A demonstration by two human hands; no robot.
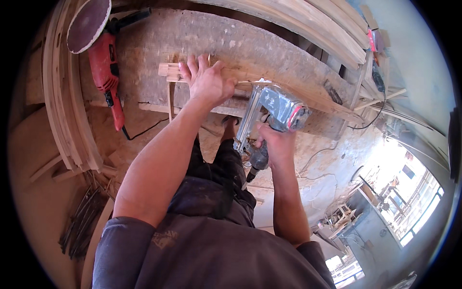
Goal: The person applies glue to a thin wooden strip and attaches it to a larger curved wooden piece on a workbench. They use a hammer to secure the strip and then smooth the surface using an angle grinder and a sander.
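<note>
My left hand (pixel 208 83) holds down a long wooden strip (pixel 308 98) on the workbench, its fingers spread and bent over the wood. A shorter wooden end piece (pixel 168 70) sticks out left of my fingers. My right hand (pixel 277 143) is closed round the handle of a grey nail gun (pixel 284 107). The gun's nose touches or almost touches the strip, just right of my left hand; the exact contact is hidden. Its magazine slants down toward my body. Below the strip's left end, a thin wooden piece (pixel 171 100) points toward me.
A red disc sander (pixel 102 65) with a round pad lies at the left of the worn workbench (pixel 159 36). Long wooden boards (pixel 60 96) are stacked at the left, and more planks (pixel 327 24) lie at the far side. Cables (pixel 315 156) trail across the dusty floor.
</note>
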